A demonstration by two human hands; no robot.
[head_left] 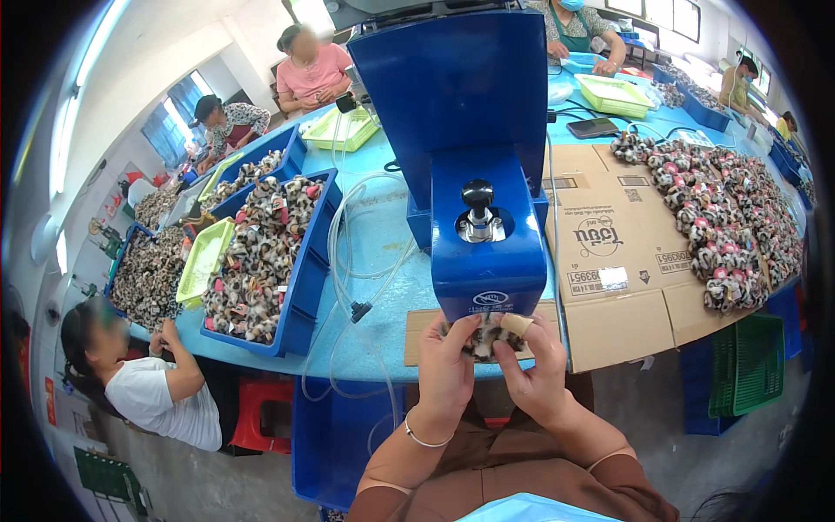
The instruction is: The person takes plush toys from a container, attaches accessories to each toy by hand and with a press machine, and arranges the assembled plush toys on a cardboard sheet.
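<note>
At 6 o'clock, nearest the camera, the left hand (445, 364) and the right hand (537, 372) close together on 1 small leopard-print plush piece (484, 337), held just under the front lip of the blue press machine (477, 217). Each grip is pinched shut on it, fingers curled over the fabric from either side; a bandaged fingertip (517, 324) of the right hand rests on its top edge. The piece looks soft, light and easily squashed, so I judge it is best taken by its edges with fingertips, as both hands do now.

Behind it, at 12 o'clock, the machine stands on the light blue table (383, 235), with 1 black knob (477, 193) showing in its top recess. At 3 o'clock lies 1 flattened cardboard box (613, 261), and beyond it a heap of finished plush pieces (726, 226), too many to count. At 9 o'clock, 1 blue bin (300, 287) holds more of them beside 1 yellow-green tray (202, 261). Clear tubing (344, 261) loops between.
</note>
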